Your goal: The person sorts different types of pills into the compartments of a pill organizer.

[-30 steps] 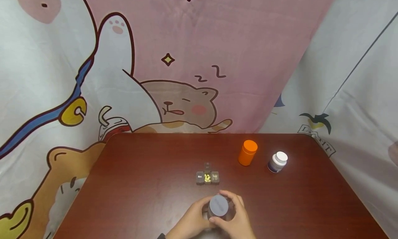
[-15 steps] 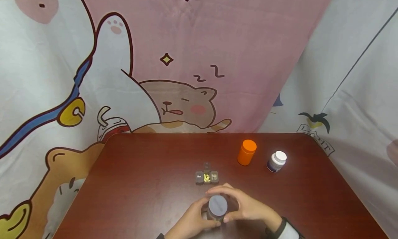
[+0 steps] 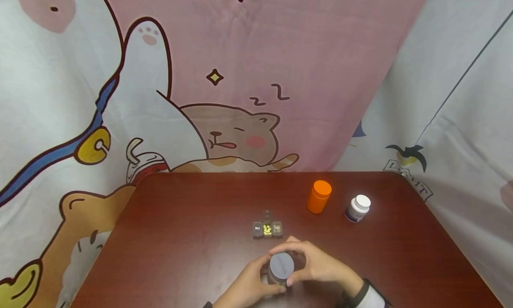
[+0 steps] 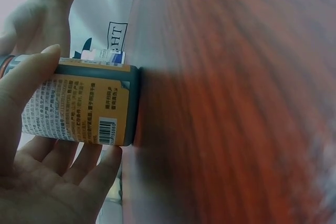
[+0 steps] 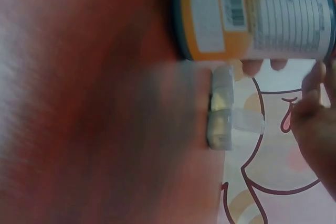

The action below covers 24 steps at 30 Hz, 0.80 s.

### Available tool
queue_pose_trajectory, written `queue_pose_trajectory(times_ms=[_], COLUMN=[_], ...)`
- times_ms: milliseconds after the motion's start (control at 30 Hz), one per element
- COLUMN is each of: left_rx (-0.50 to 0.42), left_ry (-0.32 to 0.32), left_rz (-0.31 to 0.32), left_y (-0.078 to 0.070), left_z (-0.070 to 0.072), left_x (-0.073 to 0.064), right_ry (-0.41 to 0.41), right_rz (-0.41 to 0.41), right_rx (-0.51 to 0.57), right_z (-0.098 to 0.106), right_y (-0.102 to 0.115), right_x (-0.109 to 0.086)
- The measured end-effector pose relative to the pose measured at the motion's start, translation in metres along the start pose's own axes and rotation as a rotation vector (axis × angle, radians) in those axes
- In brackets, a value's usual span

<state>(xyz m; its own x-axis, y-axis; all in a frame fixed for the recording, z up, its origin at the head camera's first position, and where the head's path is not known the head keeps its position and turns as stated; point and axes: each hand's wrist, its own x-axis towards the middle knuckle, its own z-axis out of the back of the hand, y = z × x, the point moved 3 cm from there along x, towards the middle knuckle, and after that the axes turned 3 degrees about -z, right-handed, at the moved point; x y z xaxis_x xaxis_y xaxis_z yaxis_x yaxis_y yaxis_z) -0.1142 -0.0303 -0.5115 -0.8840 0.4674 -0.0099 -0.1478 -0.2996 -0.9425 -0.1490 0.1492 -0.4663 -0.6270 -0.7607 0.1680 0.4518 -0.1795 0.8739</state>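
A pill bottle with a grey lid (image 3: pixel 282 265) stands upright on the table near its front. Its orange and white label (image 4: pixel 73 108) shows small print and a barcode in the left wrist view. My left hand (image 3: pixel 250 283) holds the bottle's body from the left, thumb on the near side. From the right, my right hand (image 3: pixel 322 264) curls its thumb and fingers round the lid's rim. Just beyond the hands lies a small grey pill organizer (image 3: pixel 258 230). Its middle compartment has the lid raised, and yellow pills (image 3: pixel 267 230) lie inside.
Farther back on the right stand an orange bottle (image 3: pixel 319 197) and a white bottle (image 3: pixel 358 208) with a dark label. The reddish-brown table (image 3: pixel 180 236) ends at a printed cloth (image 3: pixel 320 54) behind it.
My right hand has swung round to the right of the bottle, its forearm now coming from the right. Its fingers and thumb have moved in on the lid. The left hand stays put.
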Motion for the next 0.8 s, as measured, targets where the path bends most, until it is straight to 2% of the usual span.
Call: queue_pose_trajectory(times_ms=[100, 167, 300, 400, 500, 600, 667, 733, 800], left_rx=[0.014, 0.010, 0.019, 0.033, 0.030, 0.024, 0.020, 0.024, 0.026], left_ry=[0.009, 0.009, 0.000, -0.018, -0.031, -0.035, -0.036, -0.035, -0.031], left_rz=[-0.003, -0.023, -0.048, -0.035, -0.009, 0.001, 0.002, 0.000, -0.001], left_y=[-0.001, -0.001, 0.000, -0.002, -0.003, -0.004, -0.003, -0.003, -0.002], left_z=[0.001, 0.001, 0.001, 0.001, 0.000, 0.001, 0.001, 0.002, 0.002], left_x=[0.000, 0.000, -0.001, -0.001, -0.002, -0.002, -0.002, -0.002, -0.002], right_ry=[-0.137, -0.236, -0.443, -0.582, -0.691, -0.752, -0.764, -0.756, -0.712], right_rz=[0.013, -0.007, -0.145, -0.228, -0.229, -0.198, -0.172, -0.169, -0.181], right_rx=[-0.054, -0.071, -0.062, -0.067, -0.115, -0.203, -0.268, -0.316, -0.304], right_z=[-0.008, -0.015, -0.030, -0.041, -0.048, -0.051, -0.051, -0.051, -0.049], right_y=[-0.001, -0.001, 0.005, 0.011, 0.015, 0.017, 0.017, 0.017, 0.016], right_x=[-0.007, -0.012, -0.020, -0.023, -0.023, -0.021, -0.020, -0.019, -0.020])
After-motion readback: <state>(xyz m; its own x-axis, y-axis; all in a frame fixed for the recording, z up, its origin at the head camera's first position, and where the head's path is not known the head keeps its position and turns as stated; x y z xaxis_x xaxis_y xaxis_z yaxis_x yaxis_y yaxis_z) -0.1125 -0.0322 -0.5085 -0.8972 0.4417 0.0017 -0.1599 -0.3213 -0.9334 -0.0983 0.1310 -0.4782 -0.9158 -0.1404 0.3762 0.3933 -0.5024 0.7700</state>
